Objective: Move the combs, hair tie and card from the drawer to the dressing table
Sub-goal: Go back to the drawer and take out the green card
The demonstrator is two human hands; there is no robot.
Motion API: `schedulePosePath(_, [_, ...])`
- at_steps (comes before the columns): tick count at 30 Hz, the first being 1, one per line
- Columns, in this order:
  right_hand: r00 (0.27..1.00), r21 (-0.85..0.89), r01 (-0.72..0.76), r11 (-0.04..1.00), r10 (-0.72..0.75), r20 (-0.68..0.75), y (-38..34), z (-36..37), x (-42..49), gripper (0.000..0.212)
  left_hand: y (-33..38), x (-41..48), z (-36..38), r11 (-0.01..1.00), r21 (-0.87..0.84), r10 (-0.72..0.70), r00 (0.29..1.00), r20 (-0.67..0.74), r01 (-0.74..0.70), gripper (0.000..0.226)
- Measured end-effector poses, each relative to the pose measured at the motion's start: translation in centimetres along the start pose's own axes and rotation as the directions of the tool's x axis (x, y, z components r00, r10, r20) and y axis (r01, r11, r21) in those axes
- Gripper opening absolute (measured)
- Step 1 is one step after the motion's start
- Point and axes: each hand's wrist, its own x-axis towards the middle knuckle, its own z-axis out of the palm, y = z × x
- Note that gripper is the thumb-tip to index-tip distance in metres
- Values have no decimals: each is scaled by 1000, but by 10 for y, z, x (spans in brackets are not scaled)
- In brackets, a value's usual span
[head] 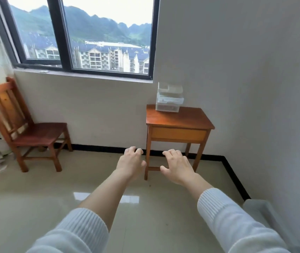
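Wooden dressing table [178, 121] with its shut drawer [179, 134] stands well beyond the loosely spread, empty fingers of left hand [130, 164] and right hand [177, 167]: approach step, apparently; next, reaching and opening that drawer, contents unseen.

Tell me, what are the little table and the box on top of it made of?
The table looks like wood with a shiny reddish-brown varnish; its top is glossy. The box on it seems to be clear or frosted plastic, since the wall shows faintly through it.
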Motion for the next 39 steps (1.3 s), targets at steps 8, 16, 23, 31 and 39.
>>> schedulePosePath(8, [995, -41, -98, 994, 98, 15, 92, 5, 166, 54, 31, 196, 40, 989, -71, 127, 992, -8, -127, 37])
schedulePosePath(16, [991, 2, -132, 991, 132, -10, 202, 4, 352, 55, 67, 406, 76, 990, -62, 124, 992, 0, -124, 39])
schedulePosePath(23, [992, 15, -123, 992, 123, 12, 266, 2, 490, 54, 76, 550, 101, 990, -89, 115, 993, 16, -113, 40])
schedulePosePath(31, [985, 81, -170, 982, 171, -4, 323, 16, 632, 55, 71, 710, 125, 983, -109, 148, 989, -2, -148, 39])
schedulePosePath(39, [964, 94, -266, 959, 267, -2, 368, 30, 747, 42, 42, 843, 146, 960, -72, 276, 956, 101, -270, 40])
